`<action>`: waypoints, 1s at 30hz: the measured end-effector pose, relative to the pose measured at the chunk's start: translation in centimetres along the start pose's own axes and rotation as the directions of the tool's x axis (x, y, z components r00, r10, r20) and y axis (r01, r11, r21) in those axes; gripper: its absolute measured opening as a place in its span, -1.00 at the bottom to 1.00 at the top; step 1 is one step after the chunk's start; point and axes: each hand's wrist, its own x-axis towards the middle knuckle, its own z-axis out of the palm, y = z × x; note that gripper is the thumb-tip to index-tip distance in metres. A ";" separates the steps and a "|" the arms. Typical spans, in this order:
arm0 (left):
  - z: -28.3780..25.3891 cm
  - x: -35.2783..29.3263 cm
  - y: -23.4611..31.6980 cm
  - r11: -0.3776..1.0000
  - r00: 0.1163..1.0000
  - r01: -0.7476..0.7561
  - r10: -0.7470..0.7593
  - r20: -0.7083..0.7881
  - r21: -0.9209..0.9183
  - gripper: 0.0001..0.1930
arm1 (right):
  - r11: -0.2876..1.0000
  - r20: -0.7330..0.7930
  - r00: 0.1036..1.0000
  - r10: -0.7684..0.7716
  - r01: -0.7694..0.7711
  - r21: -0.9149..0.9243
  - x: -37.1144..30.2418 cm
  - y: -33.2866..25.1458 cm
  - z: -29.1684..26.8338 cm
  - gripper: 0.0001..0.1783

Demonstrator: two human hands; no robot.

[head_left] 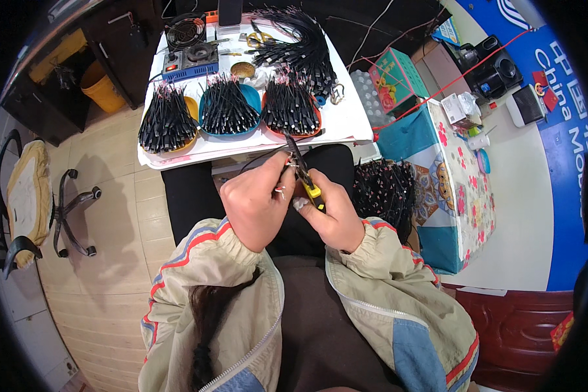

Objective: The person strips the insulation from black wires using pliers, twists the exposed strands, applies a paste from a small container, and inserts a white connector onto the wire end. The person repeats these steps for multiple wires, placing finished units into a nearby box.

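My left hand (255, 199) is closed around thin black cables, with short red and white wire ends showing at its fingers. My right hand (333, 212) grips pliers (312, 189) with yellow-and-black handles; their dark jaws point up toward the table, right beside the left fingers. Whether the jaws bite on a wire is too small to tell. Just beyond the hands, three bundles of short black cables lie in a yellow tray (191, 108), a blue tray (249, 97) and a red tray (317, 124) along the white table's (228, 149) near edge.
Farther back sit a blue device with a red switch (191, 62), a round tin (243, 70), yellow-handled scissors (260, 39) and a large heap of black cables (307, 46). More cables (385, 189) hang low at the right, beside a cloth-covered table (467, 196). An office chair (29, 196) stands left.
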 end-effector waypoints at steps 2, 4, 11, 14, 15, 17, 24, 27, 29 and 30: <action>0.1 0.1 0.0 0.988 0.992 0.127 -0.124 0.031 -0.091 -0.81 | 0.989 -0.008 0.998 0.068 -0.067 0.135 0.2 0.1 -0.1 -0.71; -0.2 0.1 0.0 0.924 0.951 0.304 -0.280 0.131 -0.232 -0.83 | 0.969 -0.055 0.989 0.135 -0.120 0.215 0.3 0.1 -0.2 -0.74; 0.0 0.3 -0.6 0.872 0.920 0.370 -0.294 0.261 -0.321 -0.79 | 0.960 -0.215 0.976 -0.033 0.091 0.266 1.1 -1.5 -1.4 -0.70; -0.1 0.1 -0.5 0.920 0.932 0.319 -0.261 0.251 -0.227 -0.75 | 0.973 -0.139 0.989 -0.048 0.078 0.217 1.2 -2.1 -1.7 -0.66; -0.1 0.2 -0.5 0.923 0.940 0.302 -0.246 0.238 -0.238 -0.73 | 0.975 -0.100 0.994 -0.044 0.065 0.211 1.2 -2.1 -1.7 -0.65; -0.3 0.2 -0.4 0.928 0.937 0.310 -0.261 0.233 -0.208 -0.72 | 0.977 -0.020 1.000 0.011 -0.006 0.211 1.0 -2.1 -1.5 -0.59; -0.1 -0.4 0.1 0.971 0.984 0.169 -0.157 0.082 -0.171 -0.73 | 0.956 -0.158 0.983 -0.092 0.043 -0.290 0.6 -0.8 0.0 -0.45; -0.4 -0.6 0.0 0.975 0.980 0.180 -0.166 0.113 -0.133 -0.77 | 0.776 -0.205 0.925 -0.319 0.131 -0.616 1.0 -0.4 0.2 -0.24; -0.4 -0.7 -0.1 0.966 0.976 0.197 -0.178 0.123 -0.165 -0.77 | 0.752 -0.215 0.907 -0.363 0.149 -0.643 1.1 -0.3 0.2 -0.24; -0.3 -0.7 -0.2 0.961 0.978 0.195 -0.175 0.118 -0.197 -0.76 | 0.731 -0.220 0.893 -0.392 0.158 -0.663 1.2 -0.3 0.1 -0.24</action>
